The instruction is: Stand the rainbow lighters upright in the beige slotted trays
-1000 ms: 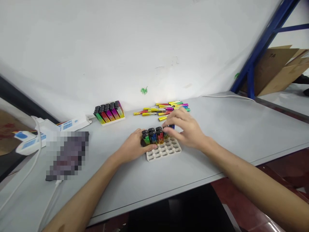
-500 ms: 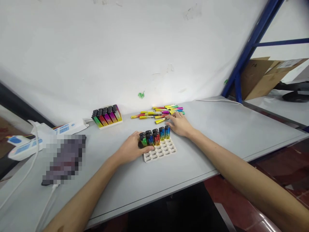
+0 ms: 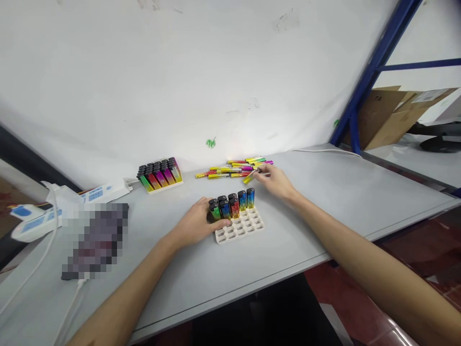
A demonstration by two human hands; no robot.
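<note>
My left hand [image 3: 197, 220] is closed around the left end of a white tray [image 3: 248, 222] with rows of oval slots. Its thumb lies along the front of the lighters and its fingers are partly hidden behind them. Several lighters stand upright in the tray's back and left slots, among them a green one [image 3: 215, 211], a red one [image 3: 234, 208] and a blue one [image 3: 250, 198]. My right hand [image 3: 274, 180] pinches a yellow lighter [image 3: 249, 179] by its dark top end, tilted, behind the tray. Beyond it, several loose lighters [image 3: 219, 175] lie in a pile by the wall.
A second tray [image 3: 165, 188], filled with upright lighters, stands at the back left. Power strips [image 3: 95, 192], a cable [image 3: 54, 230] and a blurred-out dark object [image 3: 99, 240] occupy the left side. Cardboard boxes [image 3: 392, 120] sit beyond a blue frame [image 3: 355, 115] at right.
My right hand has picked the yellow lighter up from the pile's front, tilting it and moving slightly right. My left hand stays at the tray.
</note>
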